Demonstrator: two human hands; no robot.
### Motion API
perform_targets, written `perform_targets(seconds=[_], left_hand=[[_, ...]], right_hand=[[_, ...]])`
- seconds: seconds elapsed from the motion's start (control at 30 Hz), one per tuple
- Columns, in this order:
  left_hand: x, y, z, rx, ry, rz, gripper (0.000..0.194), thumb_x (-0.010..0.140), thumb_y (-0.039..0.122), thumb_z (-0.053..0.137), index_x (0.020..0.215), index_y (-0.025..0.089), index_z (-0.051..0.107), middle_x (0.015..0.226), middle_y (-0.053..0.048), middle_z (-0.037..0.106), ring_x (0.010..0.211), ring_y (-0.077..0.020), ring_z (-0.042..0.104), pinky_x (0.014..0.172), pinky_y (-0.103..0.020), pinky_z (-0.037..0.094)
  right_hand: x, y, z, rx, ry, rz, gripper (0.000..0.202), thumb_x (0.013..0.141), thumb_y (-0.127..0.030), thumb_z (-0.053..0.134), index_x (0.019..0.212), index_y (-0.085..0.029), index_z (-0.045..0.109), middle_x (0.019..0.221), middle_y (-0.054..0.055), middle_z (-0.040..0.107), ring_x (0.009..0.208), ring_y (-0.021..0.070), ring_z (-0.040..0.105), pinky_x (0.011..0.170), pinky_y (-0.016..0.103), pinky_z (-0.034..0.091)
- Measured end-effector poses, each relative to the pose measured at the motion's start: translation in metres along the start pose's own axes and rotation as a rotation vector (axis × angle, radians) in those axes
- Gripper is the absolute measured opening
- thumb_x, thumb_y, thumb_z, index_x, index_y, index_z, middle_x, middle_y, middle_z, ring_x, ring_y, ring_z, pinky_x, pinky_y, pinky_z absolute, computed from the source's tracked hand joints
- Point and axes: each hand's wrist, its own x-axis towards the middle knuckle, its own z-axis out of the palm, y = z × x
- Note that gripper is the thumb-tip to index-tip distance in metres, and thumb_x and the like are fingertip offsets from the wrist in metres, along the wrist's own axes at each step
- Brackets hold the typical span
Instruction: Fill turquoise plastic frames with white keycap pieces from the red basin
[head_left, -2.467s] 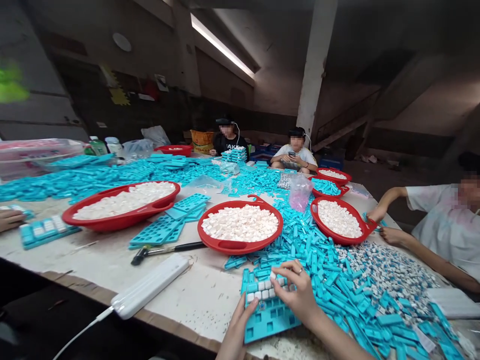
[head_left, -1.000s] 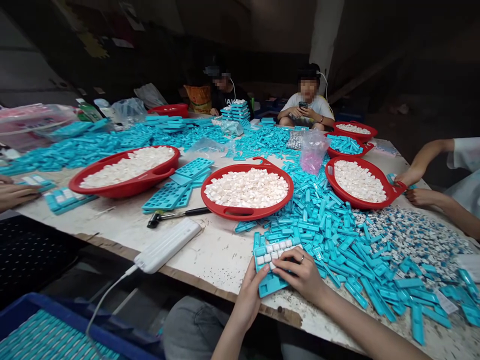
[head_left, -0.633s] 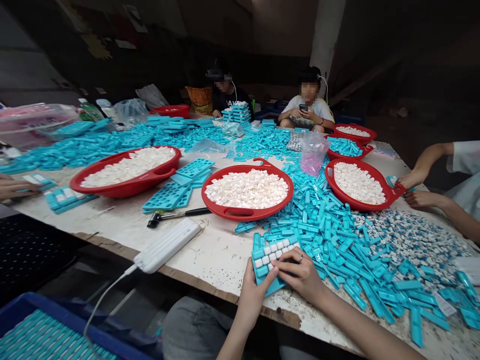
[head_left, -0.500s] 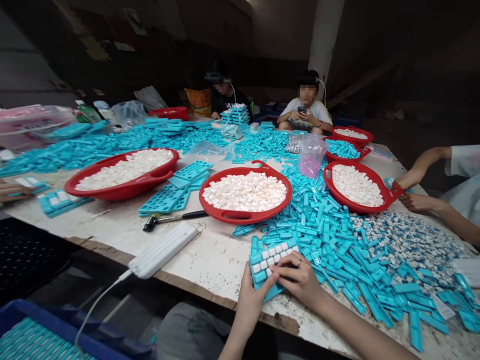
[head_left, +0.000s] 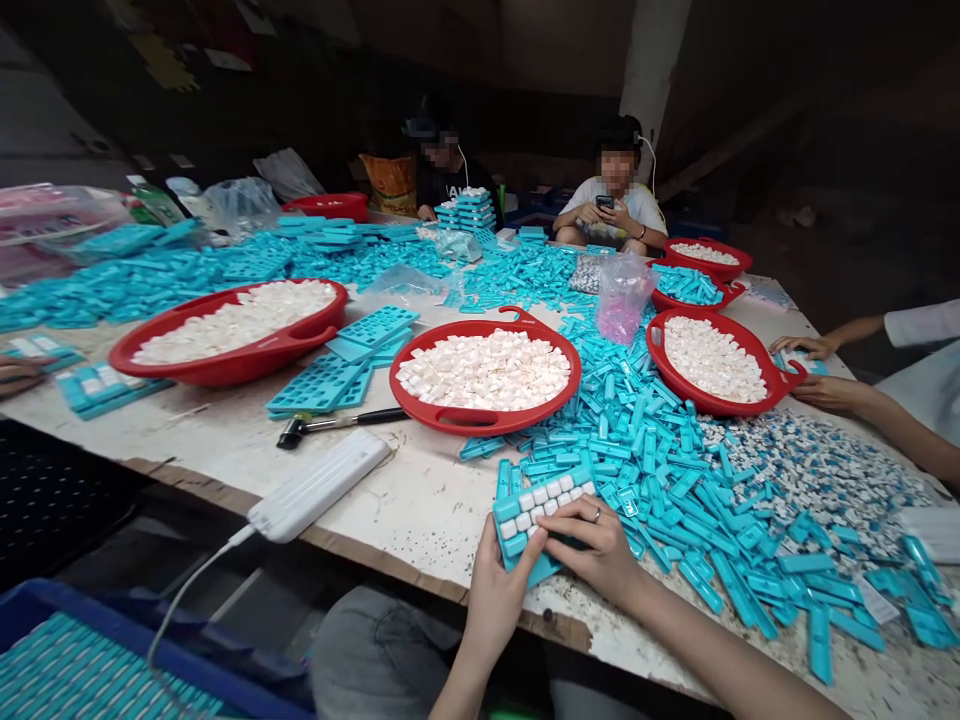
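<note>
A turquoise key panel (head_left: 507,512) with rows of white keycaps (head_left: 553,490) is tilted above the table's front edge. My left hand (head_left: 496,590) grips its left and lower side, with the thumb over the front. My right hand (head_left: 596,548), wearing a ring, lies across its lower right part. Its fingers are bent and closed, the tips against the lower keys close to my left thumb; whatever they pinch is hidden. Under the panel another turquoise piece (head_left: 546,572) shows. Just beyond it stands a red basin (head_left: 491,428) holding white keycaps.
Loose turquoise parts (head_left: 660,480) and small white-and-blue pieces (head_left: 817,475) cover the right side. A hammer (head_left: 296,430), white power strip (head_left: 322,487) and turquoise frames (head_left: 322,385) lie left. More red basins (head_left: 225,372) stand around. A co-worker's hands (head_left: 832,390) are at right; two people sit opposite.
The view has shifted slightly. My hands remain on the panel, with the right fingertips moved a little along the lower keys. The co-worker's hands at right have moved apart somewhat.
</note>
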Motion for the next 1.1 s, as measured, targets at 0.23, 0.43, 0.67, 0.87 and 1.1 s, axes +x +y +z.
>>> perform_targets(seconds=[0.23, 0.43, 0.67, 0.87, 1.1], left_hand=[[-0.0016, -0.0006, -0.0008, 0.031, -0.007, 0.074, 0.048, 0.081, 0.047, 0.076, 0.117, 0.022, 0.058, 0.118, -0.010, 0.071, 0.110, -0.0283, 0.068, 0.096, -0.037, 0.052], [-0.0034, -0.0001, 0.0013, 0.029, 0.039, 0.087, 0.048, 0.081, 0.047, 0.076, 0.118, 0.022, 0.058, 0.117, -0.010, 0.071, 0.110, -0.0288, 0.067, 0.095, -0.035, 0.051], [-0.0014, 0.0002, 0.0019, -0.008, 0.038, 0.084, 0.050, 0.078, 0.046, 0.078, 0.118, 0.022, 0.060, 0.119, -0.009, 0.071, 0.113, -0.0287, 0.067, 0.098, -0.036, 0.050], [0.0008, 0.0051, 0.0031, -0.008, -0.003, 0.057, 0.050, 0.078, 0.045, 0.079, 0.117, 0.021, 0.059, 0.117, -0.009, 0.072, 0.110, -0.0286, 0.068, 0.096, -0.037, 0.052], [0.0052, -0.0035, 0.0048, 0.000, 0.052, 0.076, 0.048, 0.076, 0.044, 0.081, 0.113, 0.022, 0.062, 0.112, -0.007, 0.074, 0.103, -0.0268, 0.070, 0.091, -0.034, 0.055]], right_hand=[[0.0003, -0.0028, -0.0014, -0.005, -0.026, 0.017, 0.020, 0.096, -0.025, 0.065, 0.114, -0.026, 0.072, 0.087, 0.002, 0.073, 0.079, 0.0172, 0.067, 0.076, 0.033, 0.051], [0.0008, -0.0014, -0.0017, -0.014, -0.033, -0.012, 0.016, 0.095, -0.025, 0.066, 0.110, -0.025, 0.072, 0.087, 0.002, 0.073, 0.079, 0.0173, 0.067, 0.077, 0.034, 0.051], [0.0023, -0.0046, -0.0022, -0.067, -0.050, -0.041, 0.014, 0.098, -0.026, 0.061, 0.110, -0.025, 0.068, 0.091, 0.003, 0.075, 0.083, 0.0177, 0.069, 0.079, 0.034, 0.050], [0.0048, -0.0077, -0.0025, -0.063, -0.023, -0.006, 0.010, 0.098, -0.025, 0.061, 0.105, -0.023, 0.068, 0.090, 0.003, 0.075, 0.083, 0.0175, 0.069, 0.079, 0.034, 0.049], [0.0055, -0.0059, -0.0032, -0.035, -0.044, 0.021, 0.010, 0.098, -0.025, 0.060, 0.105, -0.023, 0.068, 0.092, 0.004, 0.075, 0.086, 0.0179, 0.069, 0.079, 0.034, 0.050]])
